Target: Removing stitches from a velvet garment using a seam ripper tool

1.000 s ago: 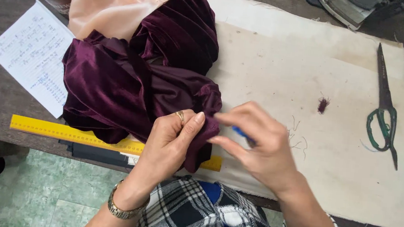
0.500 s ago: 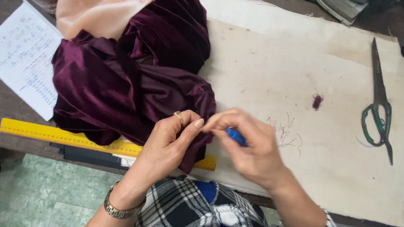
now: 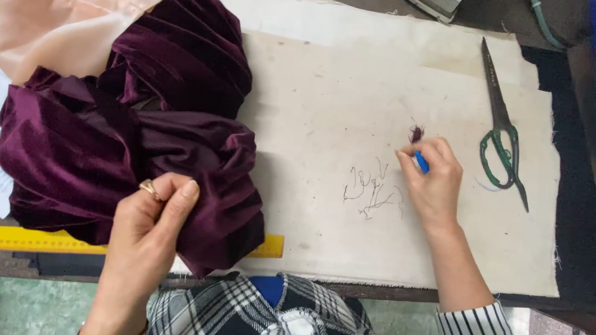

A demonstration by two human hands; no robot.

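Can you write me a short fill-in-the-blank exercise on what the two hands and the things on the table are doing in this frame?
1. The left hand pinches the dark purple velvet fabric, and a ____ shows on one of its fingers.
2. The right hand holds a small ____ tool, apart from the velvet.
3. The scissors with green handles lie to the ____ of the right hand.
4. The yellow ruler lies partly under the ____.

Missing words: ring; blue; right; velvet fabric

Even, diffuse overhead illumination is provided; shadows are kept soft and short. Mild sheen is seen on the velvet fabric (image 3: pixel 133 137). Focus is held centrally; slight blur is noted at frame edges.
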